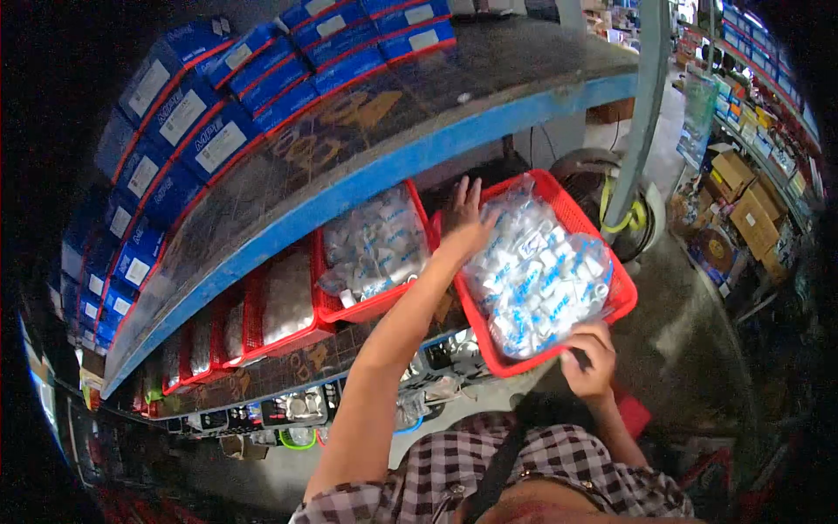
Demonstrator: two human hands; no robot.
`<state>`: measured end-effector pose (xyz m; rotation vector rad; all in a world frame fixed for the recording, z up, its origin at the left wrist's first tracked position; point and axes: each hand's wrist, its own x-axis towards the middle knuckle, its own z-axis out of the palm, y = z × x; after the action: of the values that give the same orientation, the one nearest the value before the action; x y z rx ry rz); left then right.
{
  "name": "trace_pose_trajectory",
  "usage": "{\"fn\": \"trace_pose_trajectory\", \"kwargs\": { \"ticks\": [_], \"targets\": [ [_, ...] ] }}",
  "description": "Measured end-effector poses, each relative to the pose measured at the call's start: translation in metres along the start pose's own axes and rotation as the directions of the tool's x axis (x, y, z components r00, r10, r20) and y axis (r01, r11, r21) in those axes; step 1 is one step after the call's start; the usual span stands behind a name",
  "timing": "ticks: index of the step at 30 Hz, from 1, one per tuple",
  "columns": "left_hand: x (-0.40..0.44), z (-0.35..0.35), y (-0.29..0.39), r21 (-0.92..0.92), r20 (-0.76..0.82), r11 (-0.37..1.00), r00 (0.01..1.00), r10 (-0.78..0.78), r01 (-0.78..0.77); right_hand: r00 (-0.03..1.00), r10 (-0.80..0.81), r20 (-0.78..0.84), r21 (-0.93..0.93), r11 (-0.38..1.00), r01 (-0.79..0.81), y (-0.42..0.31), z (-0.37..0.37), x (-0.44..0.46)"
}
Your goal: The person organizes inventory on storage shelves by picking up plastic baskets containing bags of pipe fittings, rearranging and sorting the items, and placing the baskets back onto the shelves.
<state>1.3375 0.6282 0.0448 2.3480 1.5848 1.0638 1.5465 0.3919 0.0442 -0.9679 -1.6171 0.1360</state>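
A red plastic basket (623,301) sits tilted at the right end of the shelf. Inside it lies a clear plastic bag (546,279) with blue print, full of small white fittings. My left hand (467,223) reaches over the basket's left rim, its fingers stretched out and apart, close to the bag's edge. At the near right corner, my right hand (592,360) has its fingers curled at the basket's rim. Just left stands another red basket (384,302) holding a similar bag of fittings (375,244).
Several more red baskets (278,342) line the lower shelf to the left. A blue shelf edge (384,177) runs above them, with stacked blue boxes (196,122) on top. A grey post (642,131) rises at right, near cardboard boxes (752,214).
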Motion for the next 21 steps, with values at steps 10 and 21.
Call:
{"fn": "trace_pose_trajectory", "kwargs": {
  "ticks": [10,21],
  "targets": [
    [0.032,0.021,-0.015,0.324,0.157,0.933,0.964,-0.214,0.155,0.738,0.647,0.188,0.557,0.549,-0.623,0.047,-0.010,-0.068],
    [-0.091,-0.085,0.048,-0.055,0.453,0.980,0.870,0.195,-0.190,0.349,0.932,-0.093,0.797,0.280,-0.535,0.013,-0.080,-0.101]
  ]
}}
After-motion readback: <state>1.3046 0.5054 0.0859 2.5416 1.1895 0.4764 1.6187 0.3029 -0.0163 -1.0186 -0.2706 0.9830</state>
